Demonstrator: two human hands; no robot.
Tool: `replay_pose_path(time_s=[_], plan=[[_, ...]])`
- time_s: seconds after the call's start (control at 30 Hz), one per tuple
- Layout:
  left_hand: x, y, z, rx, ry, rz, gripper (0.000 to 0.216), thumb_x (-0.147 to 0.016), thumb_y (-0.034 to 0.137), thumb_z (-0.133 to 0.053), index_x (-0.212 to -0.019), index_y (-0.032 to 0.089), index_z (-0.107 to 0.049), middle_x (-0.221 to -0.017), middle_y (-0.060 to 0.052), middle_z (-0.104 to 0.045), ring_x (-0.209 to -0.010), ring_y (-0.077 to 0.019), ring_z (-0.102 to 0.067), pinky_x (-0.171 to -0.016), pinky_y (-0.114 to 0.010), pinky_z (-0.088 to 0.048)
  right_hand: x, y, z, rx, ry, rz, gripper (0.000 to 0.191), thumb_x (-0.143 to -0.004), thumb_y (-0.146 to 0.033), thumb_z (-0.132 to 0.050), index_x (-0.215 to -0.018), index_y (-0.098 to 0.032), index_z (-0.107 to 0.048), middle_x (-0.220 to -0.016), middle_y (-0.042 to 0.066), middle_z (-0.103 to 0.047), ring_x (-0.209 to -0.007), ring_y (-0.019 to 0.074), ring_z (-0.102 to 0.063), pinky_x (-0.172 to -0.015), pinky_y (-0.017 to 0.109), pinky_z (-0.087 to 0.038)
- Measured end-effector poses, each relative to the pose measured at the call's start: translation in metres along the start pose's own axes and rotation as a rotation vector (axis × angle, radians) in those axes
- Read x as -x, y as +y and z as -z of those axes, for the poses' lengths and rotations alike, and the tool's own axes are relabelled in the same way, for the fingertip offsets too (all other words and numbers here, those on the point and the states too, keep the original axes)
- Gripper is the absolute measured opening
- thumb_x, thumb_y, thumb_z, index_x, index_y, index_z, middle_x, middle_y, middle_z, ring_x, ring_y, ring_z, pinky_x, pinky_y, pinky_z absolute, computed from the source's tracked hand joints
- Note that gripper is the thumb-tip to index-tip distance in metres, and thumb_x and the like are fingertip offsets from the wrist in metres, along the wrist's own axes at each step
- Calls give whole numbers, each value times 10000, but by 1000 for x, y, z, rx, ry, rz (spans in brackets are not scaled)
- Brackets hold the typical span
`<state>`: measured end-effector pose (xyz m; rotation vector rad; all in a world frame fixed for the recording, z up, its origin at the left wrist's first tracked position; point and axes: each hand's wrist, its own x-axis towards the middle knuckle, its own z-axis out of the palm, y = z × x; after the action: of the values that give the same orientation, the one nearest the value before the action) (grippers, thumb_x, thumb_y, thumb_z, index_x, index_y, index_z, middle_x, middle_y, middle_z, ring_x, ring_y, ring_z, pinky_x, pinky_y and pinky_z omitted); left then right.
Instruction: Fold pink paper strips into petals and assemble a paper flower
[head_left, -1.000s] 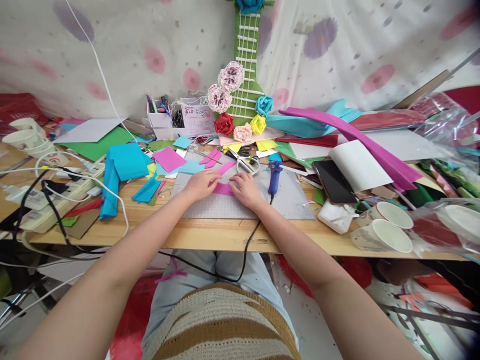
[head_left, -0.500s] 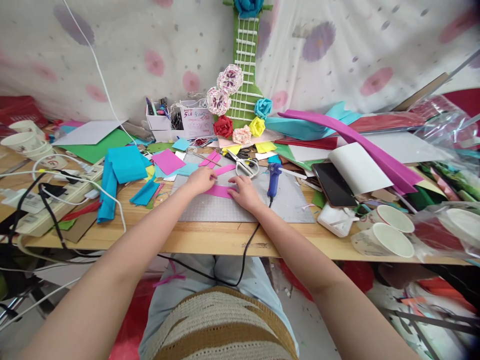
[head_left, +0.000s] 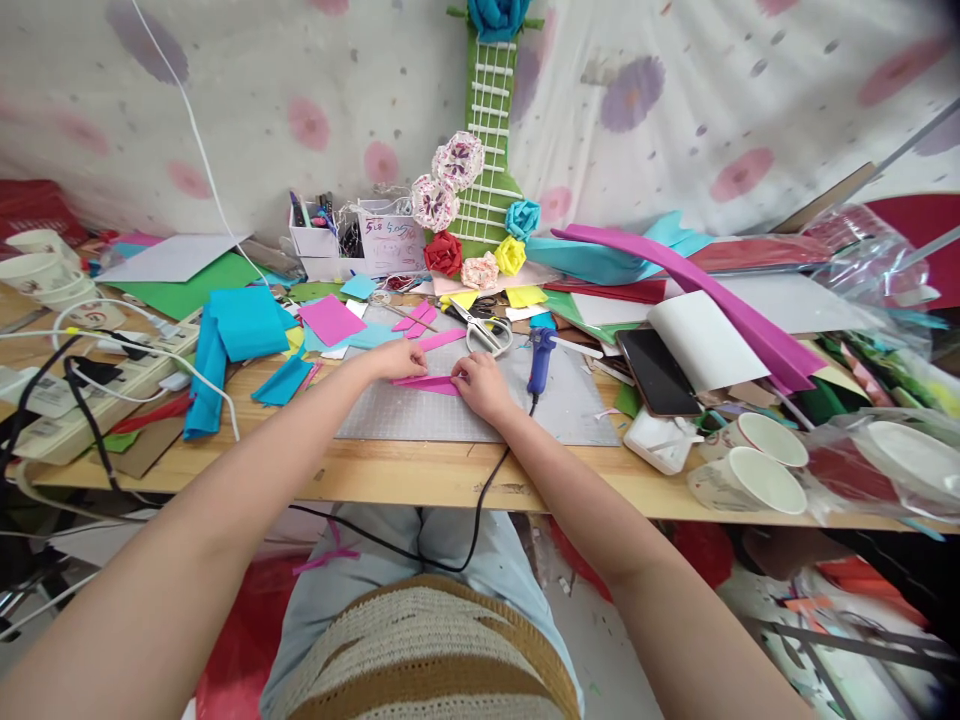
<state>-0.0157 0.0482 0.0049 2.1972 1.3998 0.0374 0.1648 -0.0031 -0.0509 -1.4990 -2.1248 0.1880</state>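
A magenta paper strip (head_left: 433, 384), which looks folded lengthwise, lies low over the grey cutting mat (head_left: 390, 418). My left hand (head_left: 403, 360) is closed on its left part, the fingers pressed together at the upper edge. At the other end my right hand (head_left: 481, 386) pinches the strip between thumb and fingers. Just beyond the hands are more magenta strips (head_left: 415, 320) and grey-handled scissors (head_left: 487, 338). To the right of my right hand, a blue glue gun (head_left: 539, 362) rests on the mat with its black cord running over the table edge.
A green paper guitar (head_left: 487, 150) with paper flowers stands at the back. Blue paper (head_left: 247, 325) and a power strip (head_left: 97, 400) with cables lie left. On the right are a phone (head_left: 656, 372), paper cups (head_left: 746, 480) and a long magenta paper roll (head_left: 697, 280).
The magenta strip between my hands looks narrower, its near edge folded up. My right hand's fingers have curled in on its end. The view has shifted slightly.
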Motion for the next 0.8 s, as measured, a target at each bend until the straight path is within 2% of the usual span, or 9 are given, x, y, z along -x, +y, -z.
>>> replay_pose_path(time_s=[0.13, 0.37, 0.57, 0.8], plan=[[0, -3, -1, 10, 12, -35, 281, -632, 455, -575, -618, 184, -649, -507, 29, -531, -485, -97, -408, -474, -227, -275, 2, -2, 6, 19, 61, 105, 128, -819, -183, -524, -833, -202, -650, -906, 71, -575, -910, 216, -454, -813, 337, -391], [11, 4, 0, 181, -92, -137, 319, -641, 477, -576, -691, 171, -649, -594, 25, -566, -563, -106, -459, -533, -210, -316, 6, -3, 14, 19, 119, 184, 215, -882, -235, -451, -879, -216, -665, -942, 55, -627, -920, 208, -471, -812, 324, -397], [15, 9, 0, 95, -55, -136, 266, -661, 403, -544, -666, 170, -671, -593, 19, -597, -553, -110, -460, -526, -220, -310, 5, -5, 12, 55, 118, 209, 246, -898, -254, -416, -906, -208, -658, -945, 60, -629, -918, 207, -480, -816, 319, -400], [8, 11, 4, 112, 47, -48, 184, -561, 354, -659, -613, 179, -685, -592, 7, -642, -562, -114, -484, -535, -228, -332, 5, -4, 12, 23, 177, 204, 316, -834, -273, -512, -1131, -188, -577, -1089, 94, -555, -1023, 239, -451, -897, 356, -387]])
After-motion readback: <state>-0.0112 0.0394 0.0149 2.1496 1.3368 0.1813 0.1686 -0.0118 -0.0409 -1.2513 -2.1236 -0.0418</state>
